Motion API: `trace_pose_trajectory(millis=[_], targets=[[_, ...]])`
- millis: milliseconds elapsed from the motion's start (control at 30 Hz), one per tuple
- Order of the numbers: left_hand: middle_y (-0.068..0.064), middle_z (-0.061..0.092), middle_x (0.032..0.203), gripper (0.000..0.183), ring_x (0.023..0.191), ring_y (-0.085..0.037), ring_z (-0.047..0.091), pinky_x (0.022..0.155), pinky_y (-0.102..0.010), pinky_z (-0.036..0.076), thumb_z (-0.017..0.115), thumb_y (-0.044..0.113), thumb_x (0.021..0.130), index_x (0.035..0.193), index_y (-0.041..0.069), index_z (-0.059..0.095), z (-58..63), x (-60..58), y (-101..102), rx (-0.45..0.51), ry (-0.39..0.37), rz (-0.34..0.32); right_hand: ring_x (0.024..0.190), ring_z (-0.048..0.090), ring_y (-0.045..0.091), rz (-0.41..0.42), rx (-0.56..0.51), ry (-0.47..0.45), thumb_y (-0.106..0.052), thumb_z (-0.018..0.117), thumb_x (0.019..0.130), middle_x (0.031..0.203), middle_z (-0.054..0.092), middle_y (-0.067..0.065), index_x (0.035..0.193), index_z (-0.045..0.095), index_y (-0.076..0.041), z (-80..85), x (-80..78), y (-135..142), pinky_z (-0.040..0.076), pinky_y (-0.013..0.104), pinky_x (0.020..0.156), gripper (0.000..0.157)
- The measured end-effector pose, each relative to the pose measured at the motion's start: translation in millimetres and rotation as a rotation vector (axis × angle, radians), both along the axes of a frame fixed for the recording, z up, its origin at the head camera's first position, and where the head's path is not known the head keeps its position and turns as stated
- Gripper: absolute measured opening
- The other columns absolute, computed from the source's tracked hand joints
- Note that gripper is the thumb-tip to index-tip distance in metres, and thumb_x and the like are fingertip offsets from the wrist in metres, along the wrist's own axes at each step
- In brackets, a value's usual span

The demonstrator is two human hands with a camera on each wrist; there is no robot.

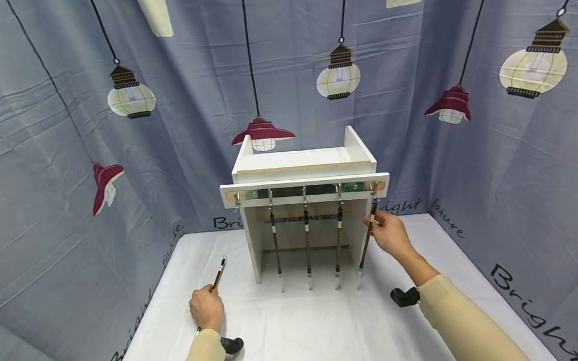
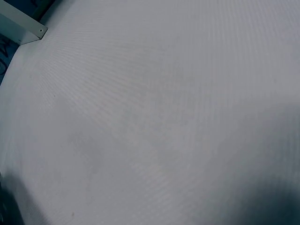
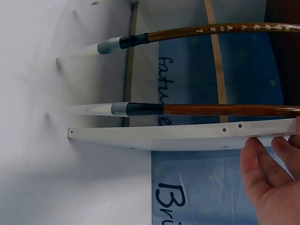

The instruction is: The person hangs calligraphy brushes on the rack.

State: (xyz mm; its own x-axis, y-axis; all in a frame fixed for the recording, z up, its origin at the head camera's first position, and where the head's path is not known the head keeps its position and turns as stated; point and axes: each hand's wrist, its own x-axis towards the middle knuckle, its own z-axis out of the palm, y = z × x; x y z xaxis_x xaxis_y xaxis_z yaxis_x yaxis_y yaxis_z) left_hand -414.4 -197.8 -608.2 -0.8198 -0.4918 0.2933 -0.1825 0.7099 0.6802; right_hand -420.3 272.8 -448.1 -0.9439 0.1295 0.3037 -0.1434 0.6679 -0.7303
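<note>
In the head view my left hand (image 1: 207, 307) grips a calligraphy brush (image 1: 218, 276) low over the table; its looped end points up and away, and the fingers hide its middle. My right hand (image 1: 392, 233) pinches the rightmost hanging brush (image 1: 367, 244) near its top, beside the rack's right side. That brush (image 3: 225, 109) crosses the right wrist view, with the fingers (image 3: 255, 164) against the white side panel (image 3: 187, 136); the pinch itself is out of that frame. Several brushes (image 1: 307, 241) hang from hooks on the rack's front bar (image 1: 290, 200), transparent caps over their tips.
The white wooden rack (image 1: 303, 173) stands at the table's back, with an open tray-like top. White cloth covers the table (image 1: 300, 336). A grey-blue curtain (image 1: 204, 125) printed with lamps encloses it. Black wrist mounts (image 1: 404, 297) stick out from both wrists.
</note>
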Motion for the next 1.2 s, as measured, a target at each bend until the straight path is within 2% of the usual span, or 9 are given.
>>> trace_pose_trajectory(millis=[167, 333, 567, 767, 967, 1200], targets=[[-0.035, 0.067, 0.106, 0.022, 0.100, -0.055, 0.063, 0.086, -0.062, 0.050, 0.065, 0.003, 0.096, 0.113, -0.008, 0.073, 4.7, 2.7, 2.2, 0.048, -0.002, 0.011, 0.111, 0.069, 0.049, 0.011, 0.003, 0.005, -0.034, 0.056, 0.108, 0.137, 0.058, 0.037, 0.123, 0.065, 0.002, 0.9, -0.7, 0.9, 0.059, 0.059, 0.089, 0.041], [-0.035, 0.066, 0.107, 0.023, 0.102, -0.054, 0.061, 0.088, -0.062, 0.048, 0.065, 0.003, 0.097, 0.115, -0.009, 0.072, 6.1, 4.9, 2.3, 0.074, 0.015, 0.025, 0.108, 0.070, 0.048, 0.021, 0.010, 0.011, -0.034, 0.056, 0.108, 0.138, 0.057, 0.038, 0.123, 0.066, 0.001, -1.9, -1.7, 1.7, 0.062, 0.052, 0.079, 0.039], [-0.035, 0.067, 0.107, 0.023, 0.102, -0.054, 0.062, 0.090, -0.062, 0.049, 0.067, 0.003, 0.095, 0.116, -0.007, 0.073, 11.1, 4.2, 5.9, 0.110, 0.098, 0.054, 0.110, 0.070, 0.047, 0.015, 0.021, 0.000, -0.034, 0.055, 0.108, 0.141, 0.054, 0.037, 0.128, 0.064, 0.001, -1.4, -1.6, 2.6, 0.062, 0.050, 0.077, 0.041], [-0.033, 0.067, 0.106, 0.022, 0.102, -0.053, 0.062, 0.091, -0.061, 0.047, 0.069, 0.003, 0.095, 0.114, -0.006, 0.074, 15.5, 0.4, 11.8, 0.139, 0.183, 0.075, 0.108, 0.071, 0.047, 0.016, 0.012, -0.001, -0.033, 0.055, 0.108, 0.139, 0.056, 0.036, 0.123, 0.065, 0.000, -0.1, -2.8, 1.6, 0.062, 0.050, 0.076, 0.037], [-0.028, 0.069, 0.099, 0.018, 0.097, -0.050, 0.062, 0.088, -0.059, 0.046, 0.073, 0.001, 0.091, 0.108, -0.005, 0.076, 19.6, -3.2, 17.9, 0.151, 0.322, 0.103, 0.108, 0.071, 0.047, 0.014, 0.010, 0.005, -0.033, 0.056, 0.108, 0.138, 0.057, 0.037, 0.118, 0.066, 0.000, 0.8, -2.5, 0.9, 0.061, 0.049, 0.075, 0.035], [-0.025, 0.068, 0.098, 0.018, 0.094, -0.046, 0.062, 0.086, -0.058, 0.046, 0.073, 0.000, 0.091, 0.108, -0.005, 0.076, 30.7, 0.8, 26.0, 0.207, 0.400, 0.114, 0.106, 0.071, 0.047, 0.011, 0.011, -0.002, -0.034, 0.056, 0.108, 0.136, 0.059, 0.036, 0.112, 0.066, 0.000, -0.5, -3.1, 1.7, 0.061, 0.048, 0.074, 0.035]])
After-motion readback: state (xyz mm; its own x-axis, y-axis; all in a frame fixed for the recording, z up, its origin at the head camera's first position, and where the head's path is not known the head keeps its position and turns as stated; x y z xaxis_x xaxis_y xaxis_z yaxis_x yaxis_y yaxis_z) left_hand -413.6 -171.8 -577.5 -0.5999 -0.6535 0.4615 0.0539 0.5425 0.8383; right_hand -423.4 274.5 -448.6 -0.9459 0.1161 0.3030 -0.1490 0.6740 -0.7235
